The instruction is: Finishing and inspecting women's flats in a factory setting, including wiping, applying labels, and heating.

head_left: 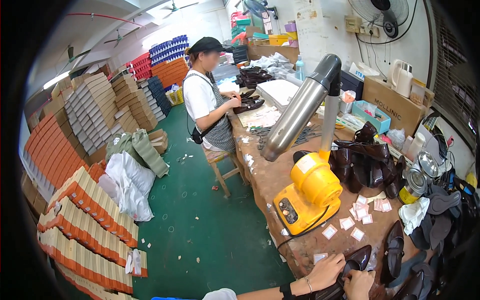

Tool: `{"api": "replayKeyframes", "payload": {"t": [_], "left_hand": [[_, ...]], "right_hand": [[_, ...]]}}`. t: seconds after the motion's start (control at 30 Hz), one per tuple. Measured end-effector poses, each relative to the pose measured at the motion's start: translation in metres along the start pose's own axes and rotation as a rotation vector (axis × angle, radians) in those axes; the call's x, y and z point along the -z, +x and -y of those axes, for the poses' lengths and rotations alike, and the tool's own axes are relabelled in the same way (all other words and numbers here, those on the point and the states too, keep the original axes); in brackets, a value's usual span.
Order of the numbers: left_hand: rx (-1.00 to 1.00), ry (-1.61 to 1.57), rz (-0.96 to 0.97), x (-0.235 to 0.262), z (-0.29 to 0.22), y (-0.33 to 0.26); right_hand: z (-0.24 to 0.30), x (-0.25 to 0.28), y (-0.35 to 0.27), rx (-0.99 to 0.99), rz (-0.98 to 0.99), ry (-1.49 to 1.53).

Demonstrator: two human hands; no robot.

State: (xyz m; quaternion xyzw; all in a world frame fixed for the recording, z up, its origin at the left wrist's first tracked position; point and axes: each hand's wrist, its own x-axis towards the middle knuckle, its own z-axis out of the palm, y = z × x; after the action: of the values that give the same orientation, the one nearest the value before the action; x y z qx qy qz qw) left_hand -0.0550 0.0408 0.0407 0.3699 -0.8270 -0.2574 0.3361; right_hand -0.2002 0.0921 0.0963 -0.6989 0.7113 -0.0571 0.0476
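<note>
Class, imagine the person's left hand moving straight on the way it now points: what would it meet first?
The glossy dark-brown shoe, which the left hand appears to touch; beyond it, probably the similar shoe farther right, though depth is unclear.

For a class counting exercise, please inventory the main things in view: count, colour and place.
Workbench: one, brown, right
Blower: one, yellow and silver, on workbench
Loose shoes: many, dark, on workbench
Held shoe: one, dark, lower right
Paper labels: several, pinkish-white, beside blower
Wall fan: one, grey, upper right
Kettle: one, cream, upper right
Co-worker: one, black-capped, beside workbench
Stool: one, wooden, under co-worker
Boxes: many, orange, tan, blue, left
Sacks: several, white and green, left floor
Left hand: one, bare, on held shoe
Right hand: one, bare, on held shoe
</note>
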Motion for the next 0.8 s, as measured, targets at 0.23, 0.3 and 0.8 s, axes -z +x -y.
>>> {"api": "replayKeyframes", "payload": {"t": [0.23, 0.3, 0.8], "left_hand": [[0.009, -0.073, -0.025, 0.001, -0.004, 0.010], [0.204, -0.240, -0.058, 0.004, -0.004, 0.009], [0.441, -0.957, 0.163, -0.010, 0.032, 0.010]], "right_hand": [[-0.002, 0.001, 0.001, 0.038, -0.043, 0.054], [-0.012, 0.003, 0.004, 0.023, -0.021, 0.121], [-0.034, 0.014, 0.003, -0.080, 0.276, 1.232]]}}
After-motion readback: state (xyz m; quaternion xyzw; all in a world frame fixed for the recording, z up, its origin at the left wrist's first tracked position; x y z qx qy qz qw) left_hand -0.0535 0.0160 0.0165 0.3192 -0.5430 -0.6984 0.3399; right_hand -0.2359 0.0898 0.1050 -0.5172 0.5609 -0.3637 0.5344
